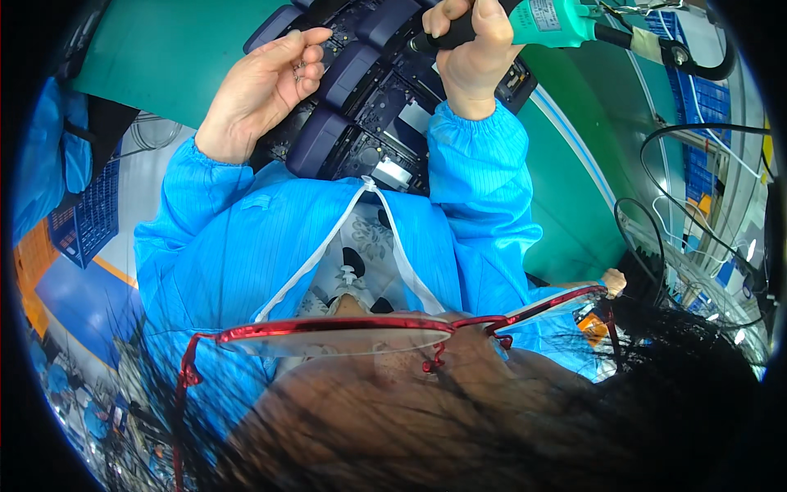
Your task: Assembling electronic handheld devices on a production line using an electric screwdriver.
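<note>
My right hand (pixel 479 49) grips an electric screwdriver (pixel 553 20) with a teal-green body and a black front end, its tip pointing left over the work. My left hand (pixel 275 86) is raised left of it, fingers curled in and thumb near the index finger. Small dark bits seem to show by its curled fingers, too small to name. Beneath and between my hands lie several dark purple-black plastic housings (pixel 348 75) with inner parts exposed. A silver metal plate (pixel 392 174) sits in the nearest one. The screwdriver's tip stands near the housings; contact cannot be made out.
Green work surface (pixel 176 57) extends on both sides. A black cable (pixel 713 70) runs from the screwdriver at upper right. Blue crates (pixel 86 217) stand at left and right, with loose cables (pixel 656 164) at right. Another person's hand (pixel 613 283) shows at lower right.
</note>
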Demonstrator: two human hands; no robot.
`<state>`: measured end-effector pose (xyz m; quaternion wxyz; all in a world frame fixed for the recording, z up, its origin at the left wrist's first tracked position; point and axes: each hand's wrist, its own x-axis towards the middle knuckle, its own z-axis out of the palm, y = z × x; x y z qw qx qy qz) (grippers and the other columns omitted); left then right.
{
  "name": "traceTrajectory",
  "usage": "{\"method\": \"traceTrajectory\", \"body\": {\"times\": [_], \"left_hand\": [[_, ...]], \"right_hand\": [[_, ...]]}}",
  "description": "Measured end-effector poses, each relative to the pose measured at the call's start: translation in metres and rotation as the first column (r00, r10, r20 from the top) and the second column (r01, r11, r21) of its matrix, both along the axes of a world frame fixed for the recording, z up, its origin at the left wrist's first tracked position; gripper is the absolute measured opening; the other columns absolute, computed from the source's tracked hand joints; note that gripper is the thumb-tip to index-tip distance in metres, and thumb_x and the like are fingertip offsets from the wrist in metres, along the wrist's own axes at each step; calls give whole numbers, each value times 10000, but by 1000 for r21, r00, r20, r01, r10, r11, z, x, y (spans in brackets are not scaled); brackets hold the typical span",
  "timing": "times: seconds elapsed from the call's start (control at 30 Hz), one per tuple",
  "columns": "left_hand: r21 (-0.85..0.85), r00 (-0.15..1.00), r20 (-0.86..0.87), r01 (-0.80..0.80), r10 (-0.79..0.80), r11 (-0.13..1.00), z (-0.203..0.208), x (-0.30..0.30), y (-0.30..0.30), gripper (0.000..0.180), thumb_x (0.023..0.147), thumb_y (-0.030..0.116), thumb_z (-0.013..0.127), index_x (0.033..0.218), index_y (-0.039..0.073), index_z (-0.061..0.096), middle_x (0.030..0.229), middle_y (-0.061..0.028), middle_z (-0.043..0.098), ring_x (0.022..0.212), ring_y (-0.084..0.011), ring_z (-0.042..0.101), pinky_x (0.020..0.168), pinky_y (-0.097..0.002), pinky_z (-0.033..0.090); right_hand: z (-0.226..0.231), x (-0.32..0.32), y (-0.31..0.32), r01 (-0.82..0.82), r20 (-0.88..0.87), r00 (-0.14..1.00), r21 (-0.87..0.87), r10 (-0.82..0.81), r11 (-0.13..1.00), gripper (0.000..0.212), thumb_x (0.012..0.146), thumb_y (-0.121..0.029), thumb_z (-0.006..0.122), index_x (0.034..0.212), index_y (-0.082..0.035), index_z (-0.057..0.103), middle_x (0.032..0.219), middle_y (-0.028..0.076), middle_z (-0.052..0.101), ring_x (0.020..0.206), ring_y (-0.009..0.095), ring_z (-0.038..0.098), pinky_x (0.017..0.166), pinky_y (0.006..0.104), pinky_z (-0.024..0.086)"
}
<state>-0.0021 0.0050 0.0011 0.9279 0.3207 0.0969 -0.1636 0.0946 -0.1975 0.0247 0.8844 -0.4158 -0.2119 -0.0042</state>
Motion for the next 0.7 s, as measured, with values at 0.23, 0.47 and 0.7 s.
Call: {"method": "traceTrajectory", "body": {"times": [0.23,0.47,0.7], "left_hand": [[187,988,-112,-87,109,978,9,-5,-3,286,958,177,481,1143,-35,532,891,-79,620,762,-152,632,706,-237,555],[-67,999,36,20,-17,998,-7,-8,10,281,962,193,474,1118,-34,530,853,-57,598,775,-127,604,681,-206,545],[128,998,-39,-36,42,991,5,-8,-2,240,956,120,463,1128,-29,539,891,-89,620,803,-166,634,704,-234,558]], "right_hand": [[-3,1,2,31,-6,999,-45,-32,998,264,824,-225,635,974,-47,510,673,52,515,511,152,493,481,287,424],[-5,0,5,34,-9,999,-61,-34,998,253,818,-208,643,956,-43,510,660,51,506,504,148,488,477,283,422],[2,-5,13,56,39,998,-261,-47,964,170,840,-121,620,924,-44,495,650,49,508,503,130,491,463,254,412]]}}
